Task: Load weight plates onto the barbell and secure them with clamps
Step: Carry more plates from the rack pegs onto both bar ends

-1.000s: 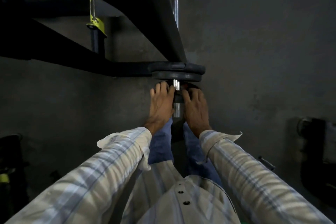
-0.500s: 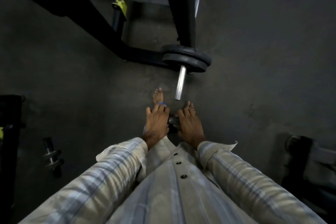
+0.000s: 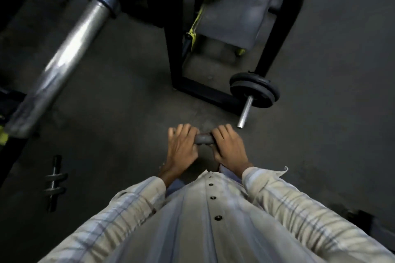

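We have both hands on one small dark plate (image 3: 204, 139), held edge-on in front of the body: the left hand (image 3: 181, 147) curls over its left side and the right hand (image 3: 228, 147) wraps its right side, fingers closed round the rim. Just beyond the right hand, the bare steel end of the small barbell (image 3: 245, 112) points toward us, with two black plates (image 3: 255, 92) already seated farther along it, beside the black frame (image 3: 173, 49). We judge we are mid-loading. Next we must line the plate's hole up with the bar end and slide it flush; no clamp is plainly visible. A large bar (image 3: 70, 49) crosses far left, and a short dumbbell handle (image 3: 54, 182) lies on the floor (image 3: 331, 70) at near left.
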